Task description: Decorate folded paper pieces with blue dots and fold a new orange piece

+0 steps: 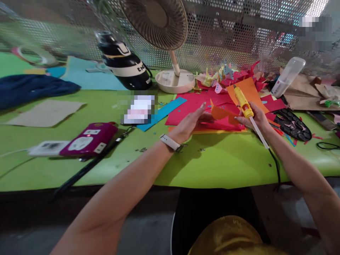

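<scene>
My right hand (256, 115) is wrapped round a yellow hot glue gun (241, 101). Its nozzle points up and away, and a long white glue stick (259, 131) sticks out of its back. The right thumb reaches to the edge of a folded orange paper piece (221, 114) between my hands; whether it grips the paper I cannot tell. On the other side of that piece, my left hand (192, 120) has its thumb raised apart from its fingers, which are partly hidden. Both hands are above a stack of red paper (183, 110).
A fan (175, 81), black-and-white bottle (130, 67), pixelated phone (140, 109) and purple power strip (91, 140) stand or lie to the left. Folded paper scraps (220, 76) are heaped behind. On the right are a clear bottle (289, 76), black palette-like tray (292, 124) and brown paper (300, 92).
</scene>
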`<action>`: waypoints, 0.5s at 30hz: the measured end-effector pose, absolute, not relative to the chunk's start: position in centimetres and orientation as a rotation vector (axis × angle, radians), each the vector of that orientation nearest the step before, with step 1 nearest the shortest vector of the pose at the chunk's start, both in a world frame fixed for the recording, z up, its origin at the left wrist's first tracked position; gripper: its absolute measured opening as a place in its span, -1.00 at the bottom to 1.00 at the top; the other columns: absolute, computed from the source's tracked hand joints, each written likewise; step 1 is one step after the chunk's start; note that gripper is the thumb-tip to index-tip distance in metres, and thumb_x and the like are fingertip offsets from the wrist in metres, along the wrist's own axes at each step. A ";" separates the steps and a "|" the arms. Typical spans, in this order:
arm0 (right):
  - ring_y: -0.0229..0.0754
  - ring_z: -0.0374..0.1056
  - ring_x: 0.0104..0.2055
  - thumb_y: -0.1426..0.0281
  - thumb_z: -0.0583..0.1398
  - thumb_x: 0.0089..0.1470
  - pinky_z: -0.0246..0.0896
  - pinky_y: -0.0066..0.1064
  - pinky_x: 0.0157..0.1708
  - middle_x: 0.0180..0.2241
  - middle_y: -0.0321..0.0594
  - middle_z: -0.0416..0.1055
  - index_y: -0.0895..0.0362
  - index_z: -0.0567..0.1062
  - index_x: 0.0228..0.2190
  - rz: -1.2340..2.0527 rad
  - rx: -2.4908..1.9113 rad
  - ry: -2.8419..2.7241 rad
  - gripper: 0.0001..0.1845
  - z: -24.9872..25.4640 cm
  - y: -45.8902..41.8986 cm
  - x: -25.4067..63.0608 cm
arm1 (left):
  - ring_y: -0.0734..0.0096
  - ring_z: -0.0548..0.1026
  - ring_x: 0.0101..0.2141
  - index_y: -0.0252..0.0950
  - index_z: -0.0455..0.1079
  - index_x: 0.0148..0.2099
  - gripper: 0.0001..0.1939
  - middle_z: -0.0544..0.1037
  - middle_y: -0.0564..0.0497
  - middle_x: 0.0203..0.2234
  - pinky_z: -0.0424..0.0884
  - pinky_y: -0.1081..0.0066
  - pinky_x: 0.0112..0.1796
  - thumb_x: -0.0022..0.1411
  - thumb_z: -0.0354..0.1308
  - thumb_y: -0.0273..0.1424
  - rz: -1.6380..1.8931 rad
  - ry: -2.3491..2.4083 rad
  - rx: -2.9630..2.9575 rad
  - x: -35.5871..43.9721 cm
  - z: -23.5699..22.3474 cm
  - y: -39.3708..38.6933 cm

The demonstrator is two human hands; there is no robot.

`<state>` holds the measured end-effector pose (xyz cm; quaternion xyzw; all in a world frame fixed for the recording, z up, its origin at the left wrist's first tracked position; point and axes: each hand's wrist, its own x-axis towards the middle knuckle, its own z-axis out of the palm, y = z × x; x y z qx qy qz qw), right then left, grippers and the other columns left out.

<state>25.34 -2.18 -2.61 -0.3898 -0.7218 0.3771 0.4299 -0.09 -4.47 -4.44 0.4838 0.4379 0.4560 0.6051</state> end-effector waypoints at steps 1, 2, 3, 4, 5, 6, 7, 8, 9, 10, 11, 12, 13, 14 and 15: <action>-0.30 0.21 -0.50 0.06 0.42 -0.20 0.24 -0.40 -0.52 -0.47 -0.39 0.29 0.02 0.34 -0.31 0.952 -0.974 -1.802 -0.48 -2.7 -2.1 25.4 | 0.07 0.59 -0.10 -0.26 0.56 -0.34 -0.52 0.66 -0.16 -0.28 0.50 0.13 -0.07 0.23 0.13 0.06 1.089 0.932 1.054 0.1 -4.7 -4.6; -0.29 0.22 -0.50 0.06 0.42 -0.21 0.25 -0.40 -0.52 -0.46 -0.39 0.29 0.02 0.34 -0.31 0.966 -0.976 -1.806 -0.48 -2.9 -2.0 25.4 | 0.11 0.58 -0.05 -0.25 0.56 -0.28 -0.62 0.66 -0.14 -0.21 0.49 0.16 -0.03 0.19 0.22 -0.02 1.126 0.867 0.990 0.3 -4.9 -4.6; -0.29 0.23 -0.49 0.06 0.42 -0.20 0.26 -0.39 -0.52 -0.46 -0.38 0.28 0.03 0.34 -0.32 0.980 -0.976 -1.808 -0.48 -3.0 -2.0 25.4 | 0.16 0.57 -0.03 -0.24 0.56 -0.23 -0.70 0.65 -0.10 -0.17 0.48 0.19 -0.01 0.15 0.30 -0.12 1.152 0.827 0.934 0.4 -5.2 -4.7; -0.29 0.23 -0.49 0.06 0.43 -0.21 0.27 -0.39 -0.51 -0.46 -0.38 0.28 0.03 0.33 -0.33 0.995 -0.974 -1.807 -0.48 -3.2 -1.9 25.4 | 0.21 0.57 -0.04 -0.23 0.55 -0.22 -0.76 0.65 -0.07 -0.17 0.48 0.22 0.00 0.10 0.36 -0.21 1.161 0.811 0.893 0.4 -5.4 -4.8; -0.29 0.24 -0.49 0.07 0.43 -0.21 0.28 -0.39 -0.51 -0.46 -0.38 0.28 0.03 0.32 -0.34 1.013 -0.968 -1.804 -0.47 -3.3 -1.8 25.3 | 0.25 0.58 -0.06 -0.22 0.55 -0.22 -0.78 0.65 -0.03 -0.19 0.49 0.24 -0.01 0.05 0.41 -0.31 1.161 0.812 0.862 0.4 -5.6 -4.8; -0.30 0.24 -0.49 0.08 0.43 -0.22 0.29 -0.40 -0.52 -0.45 -0.39 0.28 0.04 0.31 -0.35 1.032 -0.962 -1.798 -0.47 -3.4 -1.8 25.2 | 0.29 0.60 -0.11 -0.22 0.55 -0.24 -0.78 0.66 -0.01 -0.23 0.50 0.25 -0.02 0.01 0.44 -0.38 1.157 0.823 0.840 0.3 -5.8 -4.9; -0.31 0.24 -0.50 0.08 0.43 -0.21 0.29 -0.41 -0.52 -0.45 -0.39 0.27 0.04 0.30 -0.36 1.047 -0.958 -1.791 -0.48 -3.5 -1.7 25.1 | 0.32 0.61 -0.15 -0.24 0.54 -0.27 -0.77 0.66 0.01 -0.27 0.51 0.27 -0.04 -0.03 0.45 -0.44 1.154 0.836 0.821 0.3 -5.9 -4.9; -0.32 0.24 -0.51 0.08 0.43 -0.21 0.29 -0.42 -0.53 -0.46 -0.40 0.27 0.04 0.30 -0.36 1.053 -0.955 -1.783 -0.48 -3.5 -1.7 25.1 | 0.35 0.62 -0.20 -0.25 0.54 -0.30 -0.77 0.66 0.02 -0.31 0.53 0.31 -0.08 -0.05 0.46 -0.49 1.154 0.846 0.795 0.3 -5.9 -4.9; -0.33 0.24 -0.52 0.08 0.43 -0.21 0.29 -0.43 -0.54 -0.47 -0.40 0.27 0.05 0.31 -0.36 1.050 -0.952 -1.777 -0.48 -3.5 -1.7 25.0 | 0.38 0.63 -0.25 -0.27 0.54 -0.32 -0.78 0.66 0.03 -0.34 0.55 0.34 -0.12 -0.06 0.46 -0.52 1.162 0.854 0.769 0.4 -5.8 -5.0; -0.33 0.24 -0.53 0.07 0.43 -0.21 0.29 -0.43 -0.55 -0.48 -0.40 0.28 0.06 0.32 -0.37 1.022 -0.950 -1.767 -0.48 -3.4 -1.8 25.0 | 0.41 0.62 -0.30 -0.30 0.54 -0.34 -0.79 0.66 0.02 -0.36 0.55 0.38 -0.16 -0.07 0.46 -0.54 1.176 0.859 0.744 0.5 -5.7 -5.0; -0.32 0.25 -0.53 0.07 0.43 -0.21 0.29 -0.43 -0.55 -0.49 -0.39 0.29 0.07 0.34 -0.37 0.973 -0.946 -1.746 -0.49 -3.3 -1.8 25.1 | 0.43 0.62 -0.34 -0.31 0.54 -0.36 -0.80 0.66 0.02 -0.38 0.56 0.42 -0.20 -0.08 0.45 -0.56 1.201 0.861 0.716 0.6 -5.6 -5.1; -0.31 0.27 -0.53 0.06 0.41 -0.19 0.30 -0.42 -0.54 -0.48 -0.38 0.31 0.08 0.36 -0.36 0.915 -0.938 -1.714 -0.50 -3.2 -1.9 25.2 | 0.45 0.61 -0.37 -0.33 0.54 -0.38 -0.80 0.65 0.02 -0.41 0.56 0.45 -0.23 -0.09 0.46 -0.57 1.236 0.861 0.686 0.8 -5.4 -5.1; -0.31 0.29 -0.52 0.04 0.39 -0.15 0.32 -0.41 -0.52 -0.46 -0.35 0.34 0.08 0.38 -0.34 0.863 -0.929 -1.676 -0.51 -3.0 -1.9 25.3 | 0.47 0.61 -0.40 -0.33 0.53 -0.40 -0.80 0.65 0.02 -0.43 0.56 0.47 -0.25 -0.10 0.46 -0.59 1.276 0.859 0.658 1.0 -5.2 -5.2; -0.29 0.31 -0.50 0.02 0.36 -0.10 0.34 -0.39 -0.49 -0.43 -0.32 0.37 0.09 0.39 -0.33 0.820 -0.925 -1.638 -0.54 -2.8 -2.0 25.5 | 0.48 0.60 -0.41 -0.33 0.53 -0.41 -0.80 0.65 0.02 -0.45 0.55 0.48 -0.27 -0.11 0.46 -0.59 1.314 0.856 0.634 1.1 -5.1 -5.2; -0.28 0.34 -0.47 0.01 0.33 -0.05 0.37 -0.37 -0.45 -0.40 -0.29 0.40 0.08 0.41 -0.31 0.781 -0.925 -1.608 -0.56 -2.6 -2.1 25.6 | 0.49 0.60 -0.42 -0.33 0.52 -0.42 -0.80 0.64 0.02 -0.47 0.55 0.49 -0.29 -0.12 0.47 -0.59 1.345 0.855 0.617 1.2 -5.0 -5.3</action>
